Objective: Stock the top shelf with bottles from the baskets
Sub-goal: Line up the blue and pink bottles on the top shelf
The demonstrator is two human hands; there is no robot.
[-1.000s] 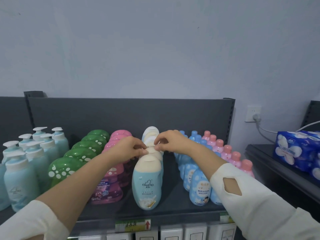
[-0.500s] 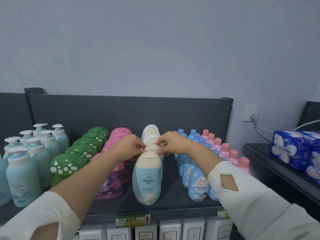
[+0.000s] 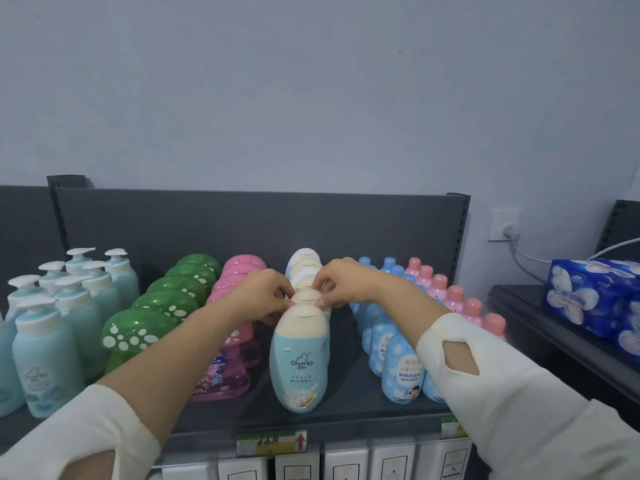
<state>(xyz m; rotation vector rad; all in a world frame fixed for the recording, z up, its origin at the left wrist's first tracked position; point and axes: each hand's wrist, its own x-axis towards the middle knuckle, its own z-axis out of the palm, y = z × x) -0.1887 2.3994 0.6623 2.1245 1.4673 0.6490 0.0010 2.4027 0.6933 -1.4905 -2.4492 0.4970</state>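
On the dark top shelf [image 3: 349, 407] stands a single-file row of egg-shaped blue bottles with cream caps; the front one [image 3: 299, 362] reads "Giving". My left hand [image 3: 261, 296] and my right hand [image 3: 341, 282] pinch the cream cap of the second bottle [image 3: 305, 295] in that row from either side. Both forearms reach in over the shelf front. The baskets are out of view.
Left of the row stand pink bottles [image 3: 225, 372], green mushroom-cap bottles [image 3: 138, 332] and teal pump bottles [image 3: 45, 355]. To the right are small blue bottles [image 3: 401, 368] and pink-capped ones [image 3: 472, 308]. Blue tissue packs [image 3: 595, 296] lie on the neighbouring shelf. White boxes [image 3: 346, 462] sit below.
The view has tilted slightly, so the shelf sits a little lower in frame. Both hands stay pinched on the same cream cap, with only small shifts.
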